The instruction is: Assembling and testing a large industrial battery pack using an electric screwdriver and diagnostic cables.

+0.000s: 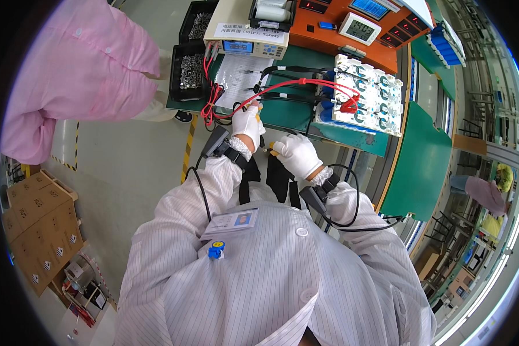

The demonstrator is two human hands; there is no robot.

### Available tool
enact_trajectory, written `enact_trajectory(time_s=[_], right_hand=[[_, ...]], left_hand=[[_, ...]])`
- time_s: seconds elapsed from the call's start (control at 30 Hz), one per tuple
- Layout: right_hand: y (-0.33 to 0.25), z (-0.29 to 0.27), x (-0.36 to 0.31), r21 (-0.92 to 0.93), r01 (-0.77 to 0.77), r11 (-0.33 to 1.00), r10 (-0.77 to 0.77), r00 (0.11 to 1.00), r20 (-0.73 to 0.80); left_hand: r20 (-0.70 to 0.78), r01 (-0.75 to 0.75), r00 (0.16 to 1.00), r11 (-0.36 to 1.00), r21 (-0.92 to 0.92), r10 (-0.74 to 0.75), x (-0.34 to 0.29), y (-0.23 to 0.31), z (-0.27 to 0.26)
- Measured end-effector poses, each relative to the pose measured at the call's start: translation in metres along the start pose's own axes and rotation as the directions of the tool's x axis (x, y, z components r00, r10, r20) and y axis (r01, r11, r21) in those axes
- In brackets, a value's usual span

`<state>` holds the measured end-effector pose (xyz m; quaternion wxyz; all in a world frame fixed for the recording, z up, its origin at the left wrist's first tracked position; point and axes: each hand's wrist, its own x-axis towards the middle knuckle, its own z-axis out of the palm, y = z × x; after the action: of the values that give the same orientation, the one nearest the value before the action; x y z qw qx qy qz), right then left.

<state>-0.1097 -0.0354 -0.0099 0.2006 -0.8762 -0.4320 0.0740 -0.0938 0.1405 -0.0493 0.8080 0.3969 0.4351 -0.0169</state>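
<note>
We find the left hand (248, 124) at the near edge of the green table (279, 116), left of its middle, fingers curled beside the red cable (303, 81); we cannot tell whether they pinch it. The right hand (299, 154) is at the same edge, further right, thumb and fingers bent inward; we cannot confirm what, if anything, lies between them. The white-framed pack (370, 95) sits toward the table's right edge, with the red clip (350, 104) on its left side. We judge a pulled cable to be the chief hazard: the red cable arches from the clip to the left hand, so a snag at the sleeve could drag the clip loose. The black cables (291, 97) reach leftward from the pack, their ends near the paper sheet (228, 69); should those ends be bare and live, contact between them could cause a short. We also note the wrist cord (357, 196) looping beside the right forearm, which could catch the table's near right corner if that arm swings outward.
</note>
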Motion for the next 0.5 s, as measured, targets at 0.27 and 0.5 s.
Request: enact_trajectory(time_s=[0.27,0.5], right_hand=[[-0.0017,0.0052,-0.0002,0.002,0.013,1.0,-0.013,1.0,-0.013],[-0.0006,0.001,0.0016,0.043,-0.024,0.999,0.023,0.999,0.034]], left_hand=[[0.069,0.227,0.973,0.965,-0.135,-0.219,0.0054,-0.0053,-0.0096],[0.007,0.139,0.99,0.99,-0.022,-0.138,0.0019,-0.0041,-0.0086]])
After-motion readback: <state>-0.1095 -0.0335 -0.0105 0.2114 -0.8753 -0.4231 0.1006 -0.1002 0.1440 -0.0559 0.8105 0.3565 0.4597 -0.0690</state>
